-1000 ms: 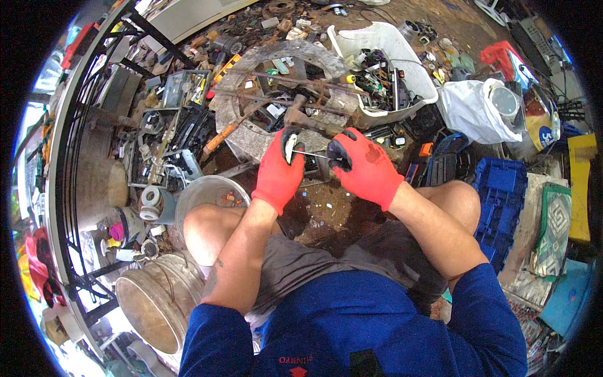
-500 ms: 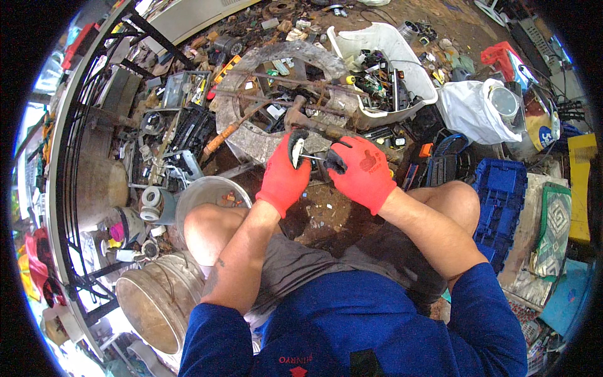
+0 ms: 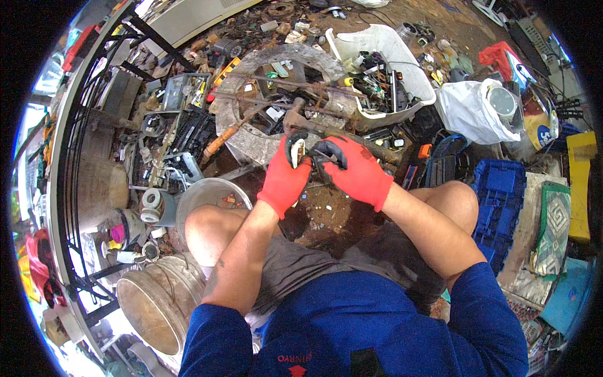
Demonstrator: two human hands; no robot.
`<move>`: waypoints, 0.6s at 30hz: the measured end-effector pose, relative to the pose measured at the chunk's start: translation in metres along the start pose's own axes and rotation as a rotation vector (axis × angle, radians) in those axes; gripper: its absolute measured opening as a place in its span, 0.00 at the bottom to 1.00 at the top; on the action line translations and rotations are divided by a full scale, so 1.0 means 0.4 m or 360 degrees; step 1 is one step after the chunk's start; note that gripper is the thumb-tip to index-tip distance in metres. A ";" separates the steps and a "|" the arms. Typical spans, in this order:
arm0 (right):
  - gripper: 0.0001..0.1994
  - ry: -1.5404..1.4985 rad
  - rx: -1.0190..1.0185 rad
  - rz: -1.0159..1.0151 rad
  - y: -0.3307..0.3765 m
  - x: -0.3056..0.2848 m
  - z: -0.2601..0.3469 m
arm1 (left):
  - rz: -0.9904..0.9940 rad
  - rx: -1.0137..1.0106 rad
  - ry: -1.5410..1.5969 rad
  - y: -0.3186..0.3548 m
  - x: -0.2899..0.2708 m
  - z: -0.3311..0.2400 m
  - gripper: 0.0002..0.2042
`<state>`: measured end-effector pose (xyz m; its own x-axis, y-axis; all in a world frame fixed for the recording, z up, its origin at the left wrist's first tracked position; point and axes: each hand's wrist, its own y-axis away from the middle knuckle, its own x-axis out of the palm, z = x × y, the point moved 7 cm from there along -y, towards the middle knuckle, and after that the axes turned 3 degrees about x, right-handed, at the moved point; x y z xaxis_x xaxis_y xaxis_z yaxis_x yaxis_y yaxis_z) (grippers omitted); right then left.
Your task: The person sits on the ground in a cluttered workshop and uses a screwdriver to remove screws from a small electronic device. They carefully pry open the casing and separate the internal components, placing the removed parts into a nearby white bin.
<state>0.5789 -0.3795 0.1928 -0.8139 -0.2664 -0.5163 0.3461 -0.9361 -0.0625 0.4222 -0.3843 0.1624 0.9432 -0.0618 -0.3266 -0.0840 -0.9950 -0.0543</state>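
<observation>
Shows a small white piece [image 3: 298, 154] gripped in the left hand [image 3: 282, 177], by the near edge of the ring-shaped slab [image 3: 231, 119]. Looks light and stiff, perhaps brittle; calls for holding by its long sides. Runs lengthwise forward, pointing toward the hammer [image 3: 294, 117]. Includes the right hand [image 3: 356, 168], closed, apparently on a slim grey tool [image 3: 323, 155].

Red-gloved left hand [image 3: 284, 179] and right hand [image 3: 359, 168] were curled in grips, just beside each other; forearms [image 3: 244, 254] angled inward, elbows bent.
</observation>
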 end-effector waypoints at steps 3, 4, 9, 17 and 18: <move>0.16 -0.0190 0.0063 0.0086 -0.003 0.040 0.013 | 0.0063 0.0041 0.0066 0.014 0.017 0.020 0.28; 0.16 -0.0226 0.0136 0.0065 -0.003 0.037 0.007 | 0.0050 0.0036 0.0014 0.012 0.021 0.018 0.29; 0.15 -0.0272 0.0188 -0.0039 0.000 0.030 -0.009 | 0.0034 0.0111 -0.0089 0.010 0.035 0.024 0.31; 0.13 -0.1074 0.0589 0.0234 -0.001 0.039 -0.029 | 0.0179 0.0098 -0.0074 0.016 0.043 0.015 0.38; 0.13 -0.1048 0.0584 0.0223 -0.004 0.038 -0.033 | 0.0182 0.0114 -0.0053 0.014 0.043 0.010 0.37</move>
<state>0.5721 -0.3792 0.1739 -0.9238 -0.3622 0.1238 0.3828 -0.8693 0.3129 0.4368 -0.3906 0.1526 0.9150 -0.1709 -0.3655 -0.2145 -0.9733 -0.0820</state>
